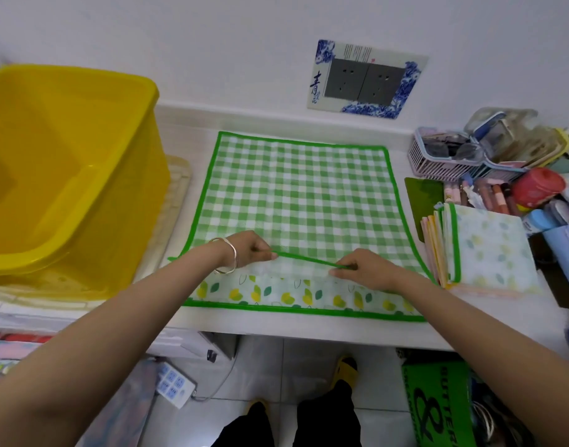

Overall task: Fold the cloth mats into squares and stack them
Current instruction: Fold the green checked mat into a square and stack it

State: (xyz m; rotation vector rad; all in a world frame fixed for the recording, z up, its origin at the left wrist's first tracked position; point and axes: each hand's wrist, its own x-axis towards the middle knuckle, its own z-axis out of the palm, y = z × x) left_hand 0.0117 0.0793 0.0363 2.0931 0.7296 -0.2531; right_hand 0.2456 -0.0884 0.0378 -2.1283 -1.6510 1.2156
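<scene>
On my feed the green checked mat (296, 195) lies flat on the white counter (276, 327), check side up. A strip of its leaf-printed face (276, 293) shows along the near side.

Both hands work at the line where the check meets the leaf print. My left hand (247, 250), with a bangle (226, 256) on the wrist, pinches the green bound edge (312, 260) between thumb and fingertips. The other fingers are curled in. My right hand (364, 269) pinches the same edge a little further along, with its fingers drawn close together. The edge runs taut between the two hands and sits slightly lifted off the mat.

Just right of the mat, touching or nearly touching its right border, sits the stack of folded mats (493, 250). A pale leaf-print square is on top, and green, pink and yellow edges show down its left side.

Left of the mat stands a big yellow tub (67, 169), close beside it but apart. Beyond the mat's far edge a socket plate (367, 79) is on the wall. Past the mat's far right corner are a pale basket (438, 159) of small items and a red-lidded jar (538, 188). Below the mat's near left corner a power strip (175, 383) lies on the floor.
</scene>
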